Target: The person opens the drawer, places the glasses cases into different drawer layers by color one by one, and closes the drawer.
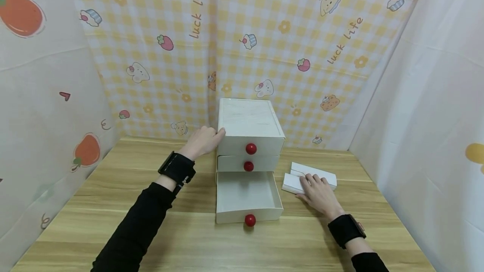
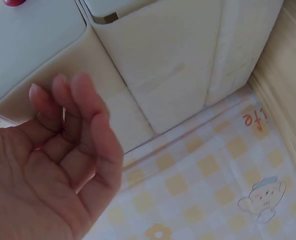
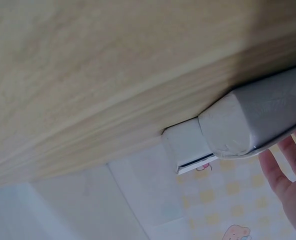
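Note:
A white drawer unit (image 1: 249, 116) with red knobs stands on the table, its bottom drawer (image 1: 245, 194) pulled out with a bare floor showing. At its upper left edge is my left hand (image 1: 204, 141), the thumb side against the front corner. In the left wrist view, the loosely bent fingers (image 2: 95, 120) lie beside the cabinet's side. Two white oblong boxes (image 1: 327, 176) lie side by side to the right. My right hand (image 1: 319, 194) holds the nearer white box (image 1: 292, 183), fingers over its top and thumb at its near side. In the right wrist view this box (image 3: 278, 105) lies against the table.
The wooden table (image 1: 189, 242) is walled in by a yellow checked cloth (image 1: 181, 53) behind and pale cloths at both sides. The pulled-out drawer juts toward the front, between my arms. Its red knob (image 1: 250, 220) sticks out over the table.

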The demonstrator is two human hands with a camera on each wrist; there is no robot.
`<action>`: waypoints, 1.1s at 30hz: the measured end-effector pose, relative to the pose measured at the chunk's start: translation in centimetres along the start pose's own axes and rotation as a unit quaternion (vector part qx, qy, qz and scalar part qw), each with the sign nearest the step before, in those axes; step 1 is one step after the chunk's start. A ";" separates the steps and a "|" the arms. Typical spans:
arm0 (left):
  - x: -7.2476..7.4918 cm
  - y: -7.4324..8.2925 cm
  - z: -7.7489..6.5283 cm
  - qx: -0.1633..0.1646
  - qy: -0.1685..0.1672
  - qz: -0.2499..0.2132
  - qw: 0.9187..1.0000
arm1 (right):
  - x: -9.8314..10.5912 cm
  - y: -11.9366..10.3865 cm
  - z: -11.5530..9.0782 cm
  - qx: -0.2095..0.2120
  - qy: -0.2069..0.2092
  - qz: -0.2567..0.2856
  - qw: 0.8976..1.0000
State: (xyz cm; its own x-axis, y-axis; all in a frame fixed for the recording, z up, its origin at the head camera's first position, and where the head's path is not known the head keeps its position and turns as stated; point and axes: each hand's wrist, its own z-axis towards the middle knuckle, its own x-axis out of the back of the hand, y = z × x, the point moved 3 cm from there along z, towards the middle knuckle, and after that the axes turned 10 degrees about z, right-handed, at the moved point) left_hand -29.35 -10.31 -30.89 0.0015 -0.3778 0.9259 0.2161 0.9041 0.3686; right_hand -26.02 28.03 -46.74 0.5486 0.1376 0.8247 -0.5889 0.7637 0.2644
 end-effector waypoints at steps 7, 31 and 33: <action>-0.1 -0.1 -0.1 0.014 -0.049 0.004 0.999 | -0.2 0.0 0.1 0.008 -0.002 0.009 1.000; 0.0 0.1 0.1 0.010 -0.045 0.011 0.999 | 0.6 0.9 0.4 0.076 0.025 0.078 0.994; 0.0 0.1 0.1 0.011 -0.045 0.010 0.999 | 1.1 1.0 0.7 0.080 0.033 0.080 0.993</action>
State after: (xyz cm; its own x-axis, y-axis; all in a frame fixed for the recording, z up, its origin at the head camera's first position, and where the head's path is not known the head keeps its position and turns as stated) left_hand -29.45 -10.21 -30.86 -0.0823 -0.3418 0.9362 0.1954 0.9156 0.3514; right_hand -26.42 28.54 -45.19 0.4745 0.2950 0.8293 -0.7560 0.6192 0.2124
